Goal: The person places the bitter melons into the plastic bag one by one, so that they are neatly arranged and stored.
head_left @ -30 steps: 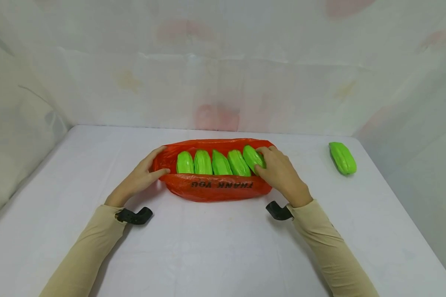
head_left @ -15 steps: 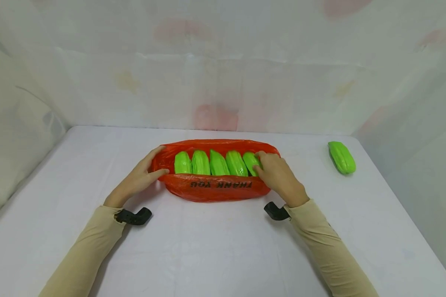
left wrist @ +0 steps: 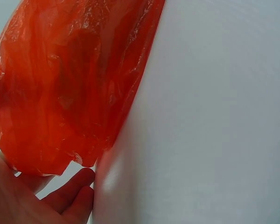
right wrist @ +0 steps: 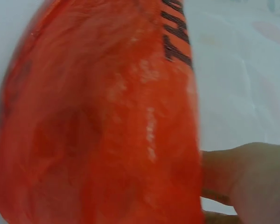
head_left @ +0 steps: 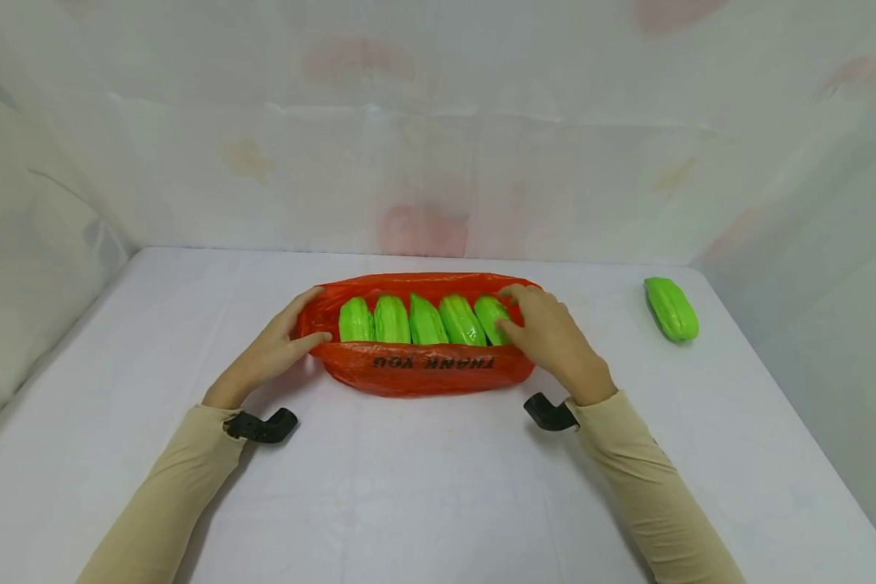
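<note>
An orange-red plastic bag [head_left: 416, 371] printed THANK YOU lies with its mouth spread wide in the head view. Several bright green, ridged, star-fruit-like pieces [head_left: 392, 319] stand in a row inside it. My left hand [head_left: 281, 341] holds the bag's left end, thumb over the front rim and fingers at the back. In the left wrist view, its fingers [left wrist: 77, 193] curl beside the bag's crumpled edge. My right hand [head_left: 551, 332] reaches over the bag's right end, thumb and fingers parted beside the rightmost green piece [head_left: 491, 318]. The bag hides most of its fingers in the right wrist view.
One more green ridged piece [head_left: 672, 310] lies at the far right of the white-covered table [head_left: 423, 503]. A pale sheet [head_left: 438, 162] with faint red blotches rises behind the table. Black curved mounts [head_left: 263, 426] stick out from both wrists.
My right hand pressed the rightmost green piece down into the row, then drew back slightly right with thumb and fingers spreading. The left hand stayed at the bag's left end.
</note>
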`<action>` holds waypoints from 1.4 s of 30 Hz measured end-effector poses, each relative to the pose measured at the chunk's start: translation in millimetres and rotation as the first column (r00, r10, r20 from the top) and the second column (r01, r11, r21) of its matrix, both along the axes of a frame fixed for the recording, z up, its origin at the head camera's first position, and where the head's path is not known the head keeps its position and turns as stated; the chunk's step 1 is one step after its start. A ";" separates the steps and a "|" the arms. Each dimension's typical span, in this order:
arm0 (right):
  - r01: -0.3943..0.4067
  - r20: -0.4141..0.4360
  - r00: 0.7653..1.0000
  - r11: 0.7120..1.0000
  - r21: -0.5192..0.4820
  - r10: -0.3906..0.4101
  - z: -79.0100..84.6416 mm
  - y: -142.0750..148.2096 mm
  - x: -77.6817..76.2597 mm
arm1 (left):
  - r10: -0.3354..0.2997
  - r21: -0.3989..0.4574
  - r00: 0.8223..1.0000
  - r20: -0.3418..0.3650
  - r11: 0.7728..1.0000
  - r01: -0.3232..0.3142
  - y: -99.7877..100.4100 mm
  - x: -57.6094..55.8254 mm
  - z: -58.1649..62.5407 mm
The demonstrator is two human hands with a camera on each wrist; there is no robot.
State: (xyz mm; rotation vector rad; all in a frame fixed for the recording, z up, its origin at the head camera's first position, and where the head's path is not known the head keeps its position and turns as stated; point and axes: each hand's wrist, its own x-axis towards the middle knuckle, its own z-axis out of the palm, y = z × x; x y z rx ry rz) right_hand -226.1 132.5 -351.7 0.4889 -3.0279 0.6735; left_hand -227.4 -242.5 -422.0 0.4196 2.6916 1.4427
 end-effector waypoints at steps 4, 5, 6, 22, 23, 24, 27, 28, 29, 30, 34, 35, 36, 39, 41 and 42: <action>-0.011 0.008 1.000 0.999 -0.035 0.012 4.1 4.8 -0.5 | 0.002 -0.003 1.000 0.006 1.000 -0.002 0.2 0.3 0.2; -0.017 0.009 1.000 0.999 -0.041 0.018 5.1 6.2 -0.4 | 0.003 -0.005 1.000 0.006 1.000 -0.003 0.2 0.2 0.1; -0.021 0.008 1.000 0.999 -0.048 0.021 6.3 7.4 -0.2 | 0.004 -0.006 1.000 0.007 1.000 -0.004 0.1 0.2 0.1; -0.034 -0.004 0.999 0.989 -0.147 0.034 24.7 30.5 1.6 | 0.005 -0.016 1.000 0.005 1.000 -0.005 -1.0 -0.4 -2.0; -0.034 -0.006 0.999 0.989 -0.147 0.033 25.5 32.3 1.2 | 0.004 -0.015 1.000 0.006 1.000 -0.004 -0.7 -0.5 -1.8; -0.036 -0.008 0.999 0.988 -0.151 0.035 26.1 34.4 0.7 | 0.004 -0.014 1.000 0.006 1.000 -0.004 -0.6 -0.5 -1.9; -0.057 -0.016 0.998 0.984 -0.167 0.055 27.4 41.7 -1.0 | 0.004 -0.014 1.000 0.007 1.000 -0.004 -0.4 -0.4 -1.5; -0.066 -0.022 0.998 0.983 -0.172 0.064 27.6 44.5 -1.7 | 0.005 -0.016 1.000 0.006 1.000 -0.005 -0.2 -0.2 -1.3; -0.074 -0.026 0.997 0.982 -0.176 0.070 27.8 47.4 -2.3 | 0.005 -0.016 1.000 0.007 1.000 -0.004 -0.2 -0.1 -1.1; -0.077 -0.031 0.997 0.981 -0.177 0.073 27.8 50.5 -3.1 | 0.005 -0.016 1.000 0.007 1.000 -0.005 -0.4 0.1 -1.0; -0.073 -0.071 0.996 0.981 -0.178 0.061 27.3 63.4 -6.9 | 0.004 -0.017 1.000 0.007 1.000 -0.004 0.0 -0.2 -0.6; -0.069 -0.088 0.995 0.982 -0.174 0.054 26.9 67.0 -8.0 | 0.004 -0.016 1.000 0.008 1.000 -0.004 0.1 -0.4 -0.7; -0.061 -0.103 0.994 0.982 -0.177 0.043 26.5 70.5 -9.1 | 0.004 -0.016 1.000 0.008 1.000 -0.003 0.2 -0.6 -0.8; -0.044 -0.143 0.990 0.980 -0.195 0.016 25.2 80.9 -12.2 | 0.004 -0.016 1.000 0.007 1.000 -0.004 -0.1 -1.0 -1.3; -0.024 -0.152 0.988 0.977 -0.211 -0.009 24.6 87.6 -13.8 | 0.006 -0.018 1.000 0.010 1.000 -0.005 -0.3 -0.8 -1.1; -0.013 -0.153 0.988 0.975 -0.220 -0.021 24.4 90.8 -14.6 | 0.005 -0.020 1.000 0.012 1.000 -0.005 -0.5 -0.6 -0.9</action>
